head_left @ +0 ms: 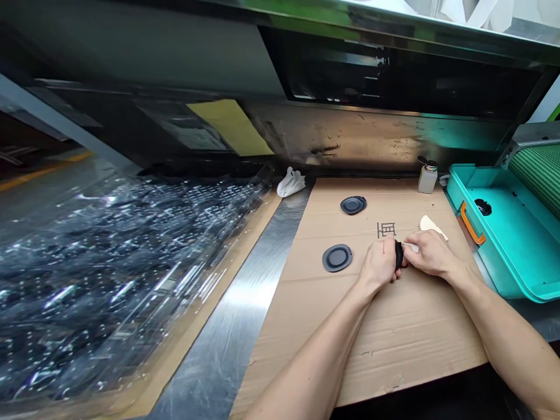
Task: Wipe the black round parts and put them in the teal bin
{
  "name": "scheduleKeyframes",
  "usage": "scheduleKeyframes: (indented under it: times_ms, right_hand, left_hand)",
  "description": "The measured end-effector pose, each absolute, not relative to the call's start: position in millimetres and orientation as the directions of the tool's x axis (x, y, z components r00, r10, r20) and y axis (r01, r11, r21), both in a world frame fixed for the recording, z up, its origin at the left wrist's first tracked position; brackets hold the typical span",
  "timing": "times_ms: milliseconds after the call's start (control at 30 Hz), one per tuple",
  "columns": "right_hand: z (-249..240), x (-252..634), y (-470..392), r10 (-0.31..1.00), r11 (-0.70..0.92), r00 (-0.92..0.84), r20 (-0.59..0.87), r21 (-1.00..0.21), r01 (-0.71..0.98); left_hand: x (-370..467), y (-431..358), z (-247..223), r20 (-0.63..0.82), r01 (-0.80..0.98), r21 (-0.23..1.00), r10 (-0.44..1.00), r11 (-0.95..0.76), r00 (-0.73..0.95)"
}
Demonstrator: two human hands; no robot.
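Note:
Over the cardboard sheet (420, 326), my left hand (378, 261) is closed round a small black part (398, 255), seen nearly edge-on. My right hand (431, 252) pinches a slim white object (410, 247) against the near side of that part; its kind and tip cannot be made out. Just beyond my right hand lies a cream-white flat piece (432, 226), partly hidden by the hand. Left of my hands, a dark grey oval part with a raised rim (337, 258) rests on the cardboard. Farther back lies a similar dark part (353, 205).
A turquoise bin (510, 256) with an orange handle stands at right, a round black piece (483, 207) inside. A small bottle (427, 177) and a crumpled white cloth (291, 182) sit at the back. Clear plastic trays (109, 280) fill the left, beside a metal strip (245, 291).

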State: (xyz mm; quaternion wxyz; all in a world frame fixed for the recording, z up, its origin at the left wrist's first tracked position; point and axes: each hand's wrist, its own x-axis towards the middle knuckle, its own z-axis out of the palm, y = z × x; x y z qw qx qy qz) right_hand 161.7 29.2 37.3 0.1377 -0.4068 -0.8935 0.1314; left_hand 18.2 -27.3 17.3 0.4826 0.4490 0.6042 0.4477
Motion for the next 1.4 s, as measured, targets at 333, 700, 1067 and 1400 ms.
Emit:
scheduleKeyframes:
  times_ms: [333,700,1067,1400]
  right_hand:
    - [38,164,30,0.751,0.647,-0.648,0.124,-0.333,0.686]
    - [39,163,30,0.759,0.643,-0.64,0.12,-0.289,0.709]
    - [45,157,24,0.82,0.571,-0.563,0.102,-0.225,0.79]
    - [34,167,37,0.869,0.493,-0.352,0.349,-0.54,0.682]
  left_hand:
    - [18,-26,13,-0.186,0.057,0.98,0.976,0.193,-0.11]
    - [19,-25,15,-0.185,0.069,0.979,0.979,0.191,-0.086]
    - [22,-27,17,-0.167,0.121,0.977,0.983,0.175,-0.077]
    - [-11,-2,29,-0.554,-0.57,0.636,0.822,0.52,0.133]
